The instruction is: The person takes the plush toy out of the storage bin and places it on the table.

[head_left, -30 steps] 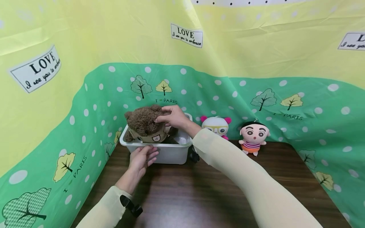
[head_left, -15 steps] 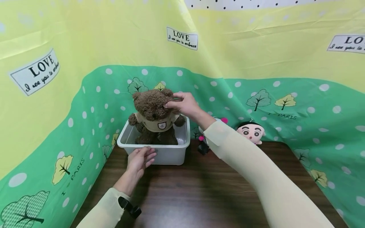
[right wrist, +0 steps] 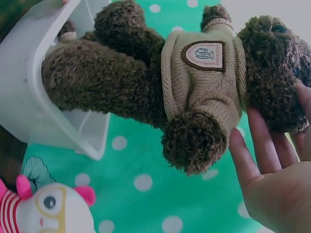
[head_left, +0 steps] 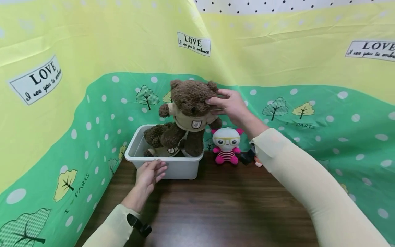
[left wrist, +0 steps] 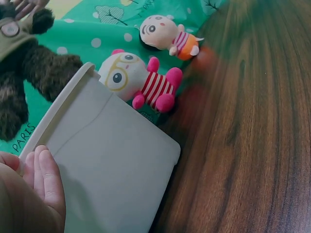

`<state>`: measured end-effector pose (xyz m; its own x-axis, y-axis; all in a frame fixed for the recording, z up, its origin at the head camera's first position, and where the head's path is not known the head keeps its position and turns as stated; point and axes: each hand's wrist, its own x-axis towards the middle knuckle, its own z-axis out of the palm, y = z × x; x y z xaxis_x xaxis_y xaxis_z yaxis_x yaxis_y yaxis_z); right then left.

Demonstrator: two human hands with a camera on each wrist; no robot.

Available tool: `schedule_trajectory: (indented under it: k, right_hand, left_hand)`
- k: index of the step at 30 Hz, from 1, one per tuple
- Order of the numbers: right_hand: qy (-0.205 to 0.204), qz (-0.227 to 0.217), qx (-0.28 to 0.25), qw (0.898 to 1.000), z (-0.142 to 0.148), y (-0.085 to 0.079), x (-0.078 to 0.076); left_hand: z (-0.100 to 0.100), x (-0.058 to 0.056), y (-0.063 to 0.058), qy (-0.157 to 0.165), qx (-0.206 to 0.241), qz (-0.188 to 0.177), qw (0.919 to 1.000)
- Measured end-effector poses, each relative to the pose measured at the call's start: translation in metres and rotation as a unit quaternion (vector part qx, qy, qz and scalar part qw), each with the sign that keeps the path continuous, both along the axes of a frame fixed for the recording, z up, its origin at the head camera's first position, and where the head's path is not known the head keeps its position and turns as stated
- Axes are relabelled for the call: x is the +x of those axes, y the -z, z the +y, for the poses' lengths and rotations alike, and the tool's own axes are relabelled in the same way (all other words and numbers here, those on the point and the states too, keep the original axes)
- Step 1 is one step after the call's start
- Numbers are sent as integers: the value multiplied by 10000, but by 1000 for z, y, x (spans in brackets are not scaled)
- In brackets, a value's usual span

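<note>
A brown teddy bear (head_left: 191, 97) in a beige sweater with a badge hangs upright over the right part of a light grey plastic bin (head_left: 182, 169). My right hand (head_left: 232, 104) grips the side of its head, thumb in front. Its legs still dip inside the bin's rim, as the right wrist view shows. Lower in the bin, a second brown teddy bear (head_left: 155, 135) with a similar badge lies partly hidden behind the first one's legs. At the front rim, my left hand (head_left: 150, 175) holds the bin, thumb at the edge and fingers against the outer wall.
Right of the bin sits a panda-like plush (head_left: 226, 144) with pink ears and yellow glasses. Beyond it, a boy doll (left wrist: 165, 36) in a striped shirt is mostly hidden by my right arm in the head view. A green and yellow cloth (head_left: 114, 103) borders the dark wooden table (head_left: 216, 202).
My right hand has raised the teddy bear out of the bin and moved it rightward, uncovering the second bear. The left hand stays at the rim. The panda plush now shows fully.
</note>
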<state>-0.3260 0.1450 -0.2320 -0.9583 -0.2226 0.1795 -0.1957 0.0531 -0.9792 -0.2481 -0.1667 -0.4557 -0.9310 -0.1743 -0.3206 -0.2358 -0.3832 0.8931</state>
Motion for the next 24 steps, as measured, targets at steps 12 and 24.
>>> schedule_trajectory:
  k: [12, 24]
  right_hand:
    - [683, -136, 632, 9956, 77, -7, 30]
    - [734, -472, 921, 9919, 142, 56, 53]
  left_hand:
    - [-1, -1, 2, -3, 21, 13, 10000]
    - [1, 0, 1, -30, 98, 21, 9999]
